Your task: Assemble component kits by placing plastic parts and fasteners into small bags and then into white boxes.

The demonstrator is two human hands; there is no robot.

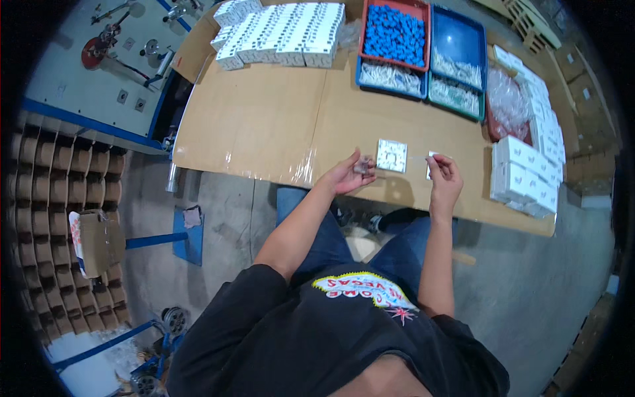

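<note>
My left hand [345,175] is at the table's near edge, fingers curled around a small see-through item [362,165] whose kind I cannot make out. Just right of it, a flat white square piece [391,155] with grey markings lies on the cardboard. My right hand [445,177] is closed in a pinch farther right. A thin, pale strand [417,157] seems to run from its fingertips toward the square piece; it is too faint to name. Partly under those fingers lies another small white piece [429,173].
Cardboard [258,112] covers the table. White boxes stand in rows [284,33] at the back left and in stacks [526,172] at the right. A red tray [428,36] of blue parts and blue and green trays [485,63] of white parts stand behind. Clear plastic bags [509,99] lie nearby.
</note>
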